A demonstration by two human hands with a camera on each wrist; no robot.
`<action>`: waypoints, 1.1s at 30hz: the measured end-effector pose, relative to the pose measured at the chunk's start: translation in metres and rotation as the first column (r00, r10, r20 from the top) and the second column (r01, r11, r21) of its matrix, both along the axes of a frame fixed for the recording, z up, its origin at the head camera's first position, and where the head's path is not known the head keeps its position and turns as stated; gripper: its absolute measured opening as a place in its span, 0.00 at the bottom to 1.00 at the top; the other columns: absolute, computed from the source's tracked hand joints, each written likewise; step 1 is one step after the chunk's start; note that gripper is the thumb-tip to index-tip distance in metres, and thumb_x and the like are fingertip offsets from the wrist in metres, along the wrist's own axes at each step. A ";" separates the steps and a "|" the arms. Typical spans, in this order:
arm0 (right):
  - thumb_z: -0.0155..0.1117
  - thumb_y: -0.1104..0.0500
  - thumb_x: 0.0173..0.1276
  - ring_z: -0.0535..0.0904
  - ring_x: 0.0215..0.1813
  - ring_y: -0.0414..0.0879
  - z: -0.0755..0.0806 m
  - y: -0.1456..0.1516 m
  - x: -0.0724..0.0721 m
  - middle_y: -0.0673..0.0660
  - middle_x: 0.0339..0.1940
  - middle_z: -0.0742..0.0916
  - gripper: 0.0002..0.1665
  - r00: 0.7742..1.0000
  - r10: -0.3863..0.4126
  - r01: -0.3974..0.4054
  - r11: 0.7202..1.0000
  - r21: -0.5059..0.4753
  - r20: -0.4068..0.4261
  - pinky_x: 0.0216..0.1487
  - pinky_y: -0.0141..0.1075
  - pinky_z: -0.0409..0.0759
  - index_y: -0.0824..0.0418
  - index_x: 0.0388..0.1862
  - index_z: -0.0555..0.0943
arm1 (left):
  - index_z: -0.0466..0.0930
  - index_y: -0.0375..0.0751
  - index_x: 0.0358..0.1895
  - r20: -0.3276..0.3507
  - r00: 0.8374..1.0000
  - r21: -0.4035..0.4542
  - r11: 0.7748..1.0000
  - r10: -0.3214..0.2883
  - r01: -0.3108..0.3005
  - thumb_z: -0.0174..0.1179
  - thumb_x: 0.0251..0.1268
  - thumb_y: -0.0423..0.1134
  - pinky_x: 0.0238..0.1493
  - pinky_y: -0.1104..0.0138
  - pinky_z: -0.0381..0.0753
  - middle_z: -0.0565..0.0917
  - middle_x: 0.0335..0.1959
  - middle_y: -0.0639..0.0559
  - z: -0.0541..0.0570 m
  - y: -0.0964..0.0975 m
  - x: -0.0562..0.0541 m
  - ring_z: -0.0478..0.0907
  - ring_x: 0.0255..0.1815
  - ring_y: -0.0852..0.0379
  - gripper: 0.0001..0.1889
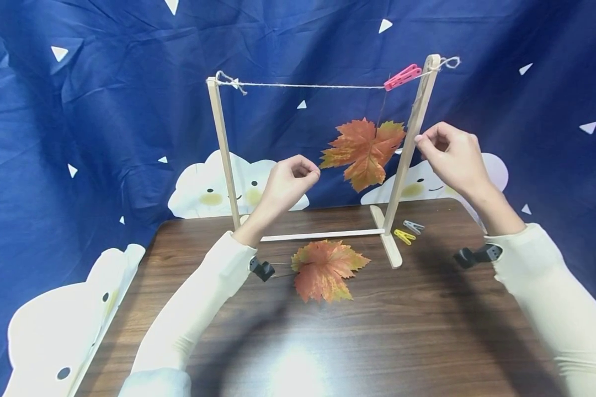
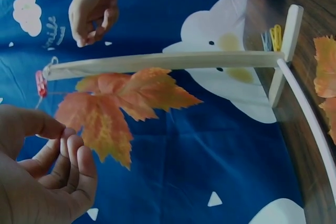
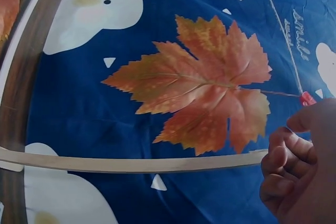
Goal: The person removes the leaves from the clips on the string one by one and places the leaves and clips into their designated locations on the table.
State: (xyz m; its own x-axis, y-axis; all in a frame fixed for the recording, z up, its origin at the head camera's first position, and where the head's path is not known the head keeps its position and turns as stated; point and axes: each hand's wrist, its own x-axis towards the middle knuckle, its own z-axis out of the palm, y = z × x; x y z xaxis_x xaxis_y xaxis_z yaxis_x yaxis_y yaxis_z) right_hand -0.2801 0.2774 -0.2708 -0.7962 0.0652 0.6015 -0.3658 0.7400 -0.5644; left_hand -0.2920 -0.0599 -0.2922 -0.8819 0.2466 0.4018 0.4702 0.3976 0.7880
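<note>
An orange maple leaf (image 1: 365, 151) hangs by its stem from a pink clothespin (image 1: 402, 77) clipped on the string (image 1: 308, 85) of a wooden frame. My left hand (image 1: 293, 182) is raised beside the leaf's left tip, fingers loosely bent, with nothing seen between them. On the other side, my right hand (image 1: 452, 157) is up near the right post (image 1: 413, 132), its fingers bent and holding nothing visible. In the left wrist view the left fingertips (image 2: 68, 134) overlap the leaf (image 2: 105, 114). The right wrist view shows the right hand (image 3: 296, 166) just below the pink clothespin (image 3: 307, 98).
A second maple leaf (image 1: 325, 270) lies on the brown table (image 1: 377, 331) before the frame's white crossbar (image 1: 323, 235). By the right foot (image 1: 389, 248) lie a yellow clothespin (image 1: 404, 237) and a grey one (image 1: 414, 226). A blue cloth (image 1: 129, 110) hangs behind.
</note>
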 end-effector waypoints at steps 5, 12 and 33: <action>0.64 0.46 0.78 0.74 0.19 0.30 0.012 -0.002 0.001 0.29 0.20 0.79 0.18 1.000 0.017 -0.018 1.000 0.012 0.021 0.24 0.25 0.69 0.60 0.41 0.84 | 0.87 0.44 0.39 0.004 1.000 0.003 1.000 -0.013 0.013 0.65 0.70 0.36 0.41 0.68 0.77 0.88 0.31 0.51 0.012 0.009 -0.001 0.81 0.34 0.56 0.03; 0.64 0.44 0.78 0.75 0.19 0.31 0.030 -0.005 0.002 0.32 0.22 0.82 0.18 0.998 0.039 -0.039 0.999 0.009 0.045 0.25 0.27 0.69 0.58 0.43 0.85 | 0.87 0.44 0.41 0.002 0.999 0.012 0.999 -0.035 0.035 0.64 0.72 0.36 0.38 0.68 0.79 0.89 0.34 0.47 0.029 0.024 -0.001 0.83 0.35 0.56 0.03; 0.66 0.55 0.78 0.76 0.24 0.24 0.090 -0.010 -0.006 0.29 0.26 0.81 0.12 0.995 0.103 -0.102 0.989 0.109 -0.002 0.29 0.19 0.72 0.62 0.50 0.86 | 0.87 0.44 0.45 0.005 0.999 0.020 0.999 -0.043 0.043 0.62 0.77 0.38 0.42 0.70 0.84 0.91 0.41 0.51 0.066 0.071 -0.013 0.86 0.42 0.59 0.05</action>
State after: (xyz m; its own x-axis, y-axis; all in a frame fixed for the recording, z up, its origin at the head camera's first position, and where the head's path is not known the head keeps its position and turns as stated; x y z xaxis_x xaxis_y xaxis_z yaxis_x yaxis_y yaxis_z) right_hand -0.2866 0.2676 -0.1812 -0.7907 -0.0827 0.6066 -0.4471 0.7549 -0.4799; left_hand -0.3051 0.0112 -0.2257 -0.8728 0.2768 0.4019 0.4821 0.3615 0.7981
